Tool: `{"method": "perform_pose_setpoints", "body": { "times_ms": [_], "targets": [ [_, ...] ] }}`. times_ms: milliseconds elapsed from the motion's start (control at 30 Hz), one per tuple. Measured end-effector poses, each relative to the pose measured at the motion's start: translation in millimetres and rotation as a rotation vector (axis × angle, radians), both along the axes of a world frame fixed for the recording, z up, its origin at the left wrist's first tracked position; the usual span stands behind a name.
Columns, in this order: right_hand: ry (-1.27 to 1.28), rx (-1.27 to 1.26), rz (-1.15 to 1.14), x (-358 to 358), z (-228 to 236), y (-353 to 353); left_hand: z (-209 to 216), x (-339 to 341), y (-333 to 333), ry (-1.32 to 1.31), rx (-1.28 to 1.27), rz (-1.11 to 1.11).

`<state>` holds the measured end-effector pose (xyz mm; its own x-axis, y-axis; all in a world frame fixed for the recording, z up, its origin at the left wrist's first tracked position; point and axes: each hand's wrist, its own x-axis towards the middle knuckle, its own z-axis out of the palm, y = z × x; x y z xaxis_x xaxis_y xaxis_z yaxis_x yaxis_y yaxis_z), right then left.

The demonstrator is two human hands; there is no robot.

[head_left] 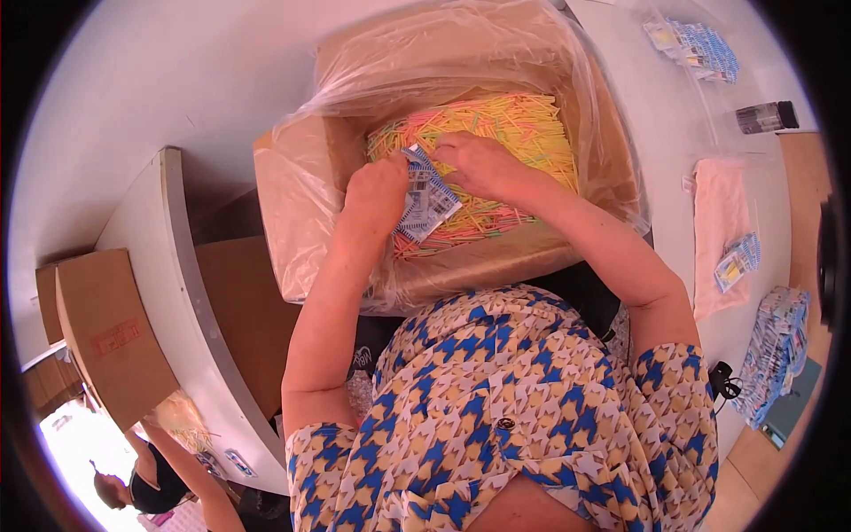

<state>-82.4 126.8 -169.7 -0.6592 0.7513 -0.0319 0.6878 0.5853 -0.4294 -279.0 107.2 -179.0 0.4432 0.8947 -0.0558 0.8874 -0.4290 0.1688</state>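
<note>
A small blue-and-white printed packet (430, 202) hangs over the carton, its top edge pinched by my left hand (377, 193). My right hand (483, 166) is beside the packet's upper end, fingers curled together; what sits between its fingertips is hidden. Beneath both hands lies a loose heap of thin sticks (523, 124), mostly yellow, with pink and green ones mixed in. The heap fills part of a cardboard box (603, 151) lined with a clear plastic bag (301, 160), whose edges fold out over the rim.
At right, a pink cloth (720, 213) carries one packet (737, 263); a pile of similar packets (771, 355) lies nearer me. Farther back are more packets (696, 49) and a dark-labelled jar (767, 117). Brown cartons (115, 328) and another person (146, 470) are at left.
</note>
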Motion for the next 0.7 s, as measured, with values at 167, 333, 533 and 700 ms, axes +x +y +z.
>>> {"method": "perform_pose_setpoints", "body": {
  "times_ms": [167,333,533,700],
  "targets": [
    [-0.129,-0.132,0.007,21.1,1.8,-1.6,28.5,17.7,-3.9,0.038,-0.044,-0.048],
    [0.16,-0.025,-0.063,33.2,14.6,-6.7,46.7,29.5,-2.1,-0.122,-0.054,-0.025],
    [0.329,-0.295,-0.125,47.0,37.9,-12.6,35.1,49.2,-0.6,-0.57,-0.194,-0.032],
    [0.693,-0.441,-0.44,50.1,43.6,-8.3,25.4,56.3,2.2,-1.404,-0.596,0.195]
  ]
}}
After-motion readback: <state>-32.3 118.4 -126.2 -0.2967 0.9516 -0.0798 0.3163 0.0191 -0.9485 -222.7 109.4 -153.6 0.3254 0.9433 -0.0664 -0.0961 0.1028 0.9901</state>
